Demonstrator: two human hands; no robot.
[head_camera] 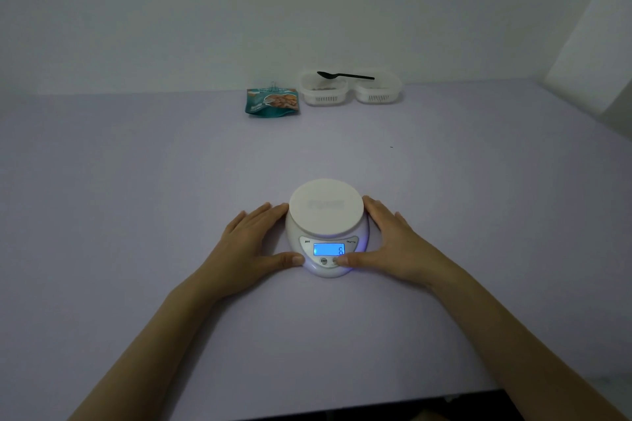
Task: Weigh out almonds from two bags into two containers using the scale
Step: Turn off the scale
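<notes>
A white kitchen scale (326, 208) with a round platform and a lit blue display sits in the middle of the table, nothing on its platform. My left hand (251, 243) cups its left side, thumb against the front edge. My right hand (393, 243) cups its right side, thumb resting by a front button. At the back stand two white containers, the left container (324, 92) and the right container (378, 92), each with some almonds inside. A black spoon (345, 75) lies across their rims. One teal almond bag (272, 102), clipped shut, lies left of them.
The pale lilac table (136, 215) runs back to a white wall. Its near edge shows at the bottom with a dark gap beyond (444, 410). A wall corner stands at the far right (598, 79).
</notes>
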